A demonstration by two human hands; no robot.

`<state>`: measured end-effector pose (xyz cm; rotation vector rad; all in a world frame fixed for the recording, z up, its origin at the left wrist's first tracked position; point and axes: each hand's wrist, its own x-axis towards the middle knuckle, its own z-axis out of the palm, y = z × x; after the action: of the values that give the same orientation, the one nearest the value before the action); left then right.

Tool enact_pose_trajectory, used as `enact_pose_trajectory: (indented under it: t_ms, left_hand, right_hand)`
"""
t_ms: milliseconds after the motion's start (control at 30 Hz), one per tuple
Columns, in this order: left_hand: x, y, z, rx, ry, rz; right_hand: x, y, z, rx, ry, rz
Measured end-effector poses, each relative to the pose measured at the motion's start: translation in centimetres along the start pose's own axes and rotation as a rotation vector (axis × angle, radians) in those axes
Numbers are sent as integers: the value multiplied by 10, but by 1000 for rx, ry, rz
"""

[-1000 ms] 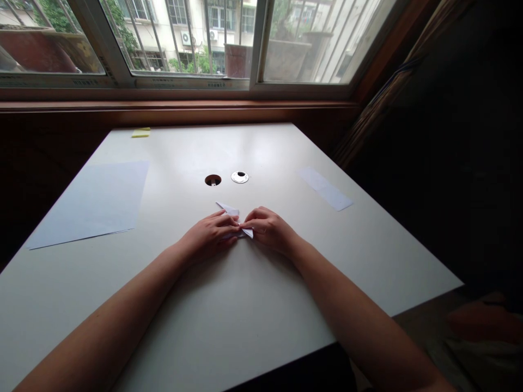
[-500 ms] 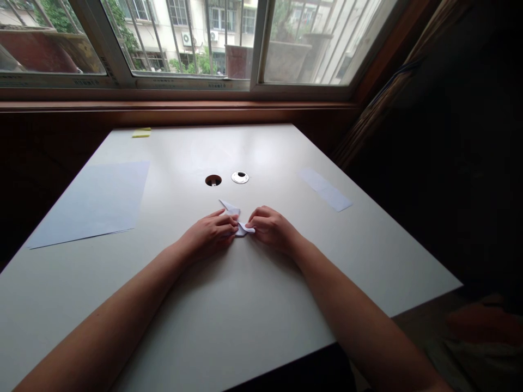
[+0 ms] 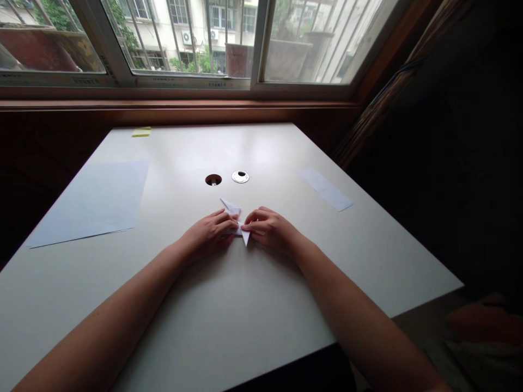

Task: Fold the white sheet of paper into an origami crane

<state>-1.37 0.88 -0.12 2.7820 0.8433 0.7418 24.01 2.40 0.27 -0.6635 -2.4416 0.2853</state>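
Note:
A small piece of folded white paper [image 3: 244, 235] lies between my hands on the white table [image 3: 229, 316]. One pointed flap of it sticks up and away toward the window; another hangs toward me as a sharp triangle. My left hand [image 3: 214, 230] is closed on its left side, fingers bent over it and hiding part of the folds. With thumb and fingertips my right hand [image 3: 265, 227] pinches the paper at the right, just above the near triangle.
Large white sheets [image 3: 92, 201] lie at the left, and a paper strip [image 3: 326, 189] at the right. Beyond my hands are a round cable hole [image 3: 213, 180] and its metal cover [image 3: 240, 177]. Yellow sticky notes [image 3: 141, 132] sit at the far edge, below the window [image 3: 192, 38].
The near right flap, which pointed to the right, now points down toward me as a triangle. My right fingers have shifted slightly left onto it. My left hand stays in place.

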Motion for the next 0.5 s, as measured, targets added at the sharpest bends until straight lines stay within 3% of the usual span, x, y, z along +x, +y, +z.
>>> enact_pose_trajectory:
  t_ms: [500]
  left_hand:
    - [0, 3, -1, 11, -13, -1]
  right_hand:
    - [-1, -6, -10, 51, -43, 7]
